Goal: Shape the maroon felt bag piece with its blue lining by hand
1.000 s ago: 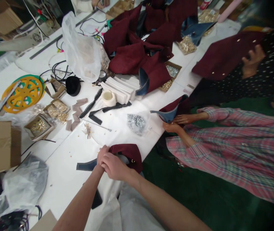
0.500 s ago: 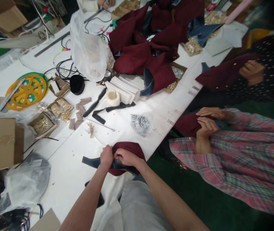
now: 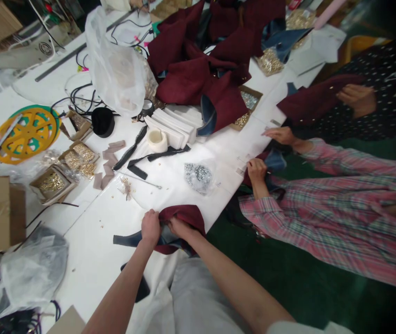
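A: What's being worked on?

B: A dark red woollen fabric piece with a blue denim lining [image 3: 184, 217], lying at the near edge of the white work table [image 3: 107, 260]. A denim strip of it runs out to the left over the tabletop.

A: And the grip?

B: The left hand [image 3: 150, 226] is closed in a fist on the cloth where red meets denim. The right hand [image 3: 178, 227] has its fingers curled into the fold just beside it; both hands are pinching the fabric and almost touching each other.

A: What could go wrong?

B: I'd judge the piece could slide off the table edge, since part of it overhangs toward the lap. Small gold bits lie loose on the table near it, and a tug on the denim strip could sweep them away.

A: How are the arms set?

B: Both forearms come up from the bottom and meet at the cloth, wrists bent down.

A: Around it?

B: A clear bag of silver studs [image 3: 198, 176] lies beyond, a roll of white tape [image 3: 156, 139] further on, and open cardboard boxes of gold studs [image 3: 65, 169] to the left. A person in a pink plaid sleeve [image 3: 323, 208] handles a similar piece on the right.
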The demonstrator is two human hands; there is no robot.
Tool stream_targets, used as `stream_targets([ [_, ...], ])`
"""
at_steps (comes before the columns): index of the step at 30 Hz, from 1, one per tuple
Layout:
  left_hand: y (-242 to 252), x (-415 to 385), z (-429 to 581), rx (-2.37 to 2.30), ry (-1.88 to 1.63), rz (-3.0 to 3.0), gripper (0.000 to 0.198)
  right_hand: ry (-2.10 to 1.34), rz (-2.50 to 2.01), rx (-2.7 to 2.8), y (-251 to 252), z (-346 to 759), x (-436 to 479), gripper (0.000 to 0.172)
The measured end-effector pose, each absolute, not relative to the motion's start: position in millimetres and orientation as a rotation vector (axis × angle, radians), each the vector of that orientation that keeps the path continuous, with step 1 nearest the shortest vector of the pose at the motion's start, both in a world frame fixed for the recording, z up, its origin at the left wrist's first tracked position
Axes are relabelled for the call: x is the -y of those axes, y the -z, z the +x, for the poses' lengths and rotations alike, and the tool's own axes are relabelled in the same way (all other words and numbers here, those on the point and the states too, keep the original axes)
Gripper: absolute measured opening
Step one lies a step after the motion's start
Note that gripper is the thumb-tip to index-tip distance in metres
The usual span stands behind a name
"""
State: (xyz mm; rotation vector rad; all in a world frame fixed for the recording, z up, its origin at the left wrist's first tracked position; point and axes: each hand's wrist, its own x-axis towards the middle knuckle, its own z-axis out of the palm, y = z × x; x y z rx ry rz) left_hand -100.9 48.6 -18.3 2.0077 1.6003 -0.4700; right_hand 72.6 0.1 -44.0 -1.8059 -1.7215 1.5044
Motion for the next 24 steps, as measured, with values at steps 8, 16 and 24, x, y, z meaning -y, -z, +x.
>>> stream_targets([
  [8,15,-48,-96,-1.653,0.543,1.918,0.025,-1.694,-1.551,1.619,60,70,6,0.03],
  [16,17,-61,-97,-1.641,0.591,1.82,0.019,-1.642,-1.493,1.504,70,65,9,0.024],
  [24,17,-62,-90,-1.684,0.625,1.773,0.023,-1.601,-1.573,1.463,74,65,12,0.026],
])
